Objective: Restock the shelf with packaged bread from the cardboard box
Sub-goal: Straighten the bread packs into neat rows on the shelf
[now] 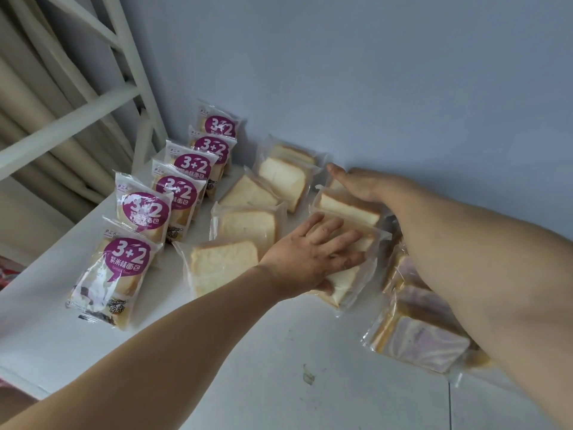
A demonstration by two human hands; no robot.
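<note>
shelf (263,367): left hand (310,256) holds bagged bread (345,282)

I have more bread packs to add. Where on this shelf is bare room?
The widest bare patch is the shelf front, bordered by the front 3+2 pack, the left hand holding a clear bread pack, and the swirl bread packs. A narrow strip runs left of the 3+2 row. Toward the wall, the rows are crowded.

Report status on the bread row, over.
Left hand holds front plain-bread pack, thumb underneath. Right hand flat on next pack back. Purple-swirl packs close under right forearm.
</note>
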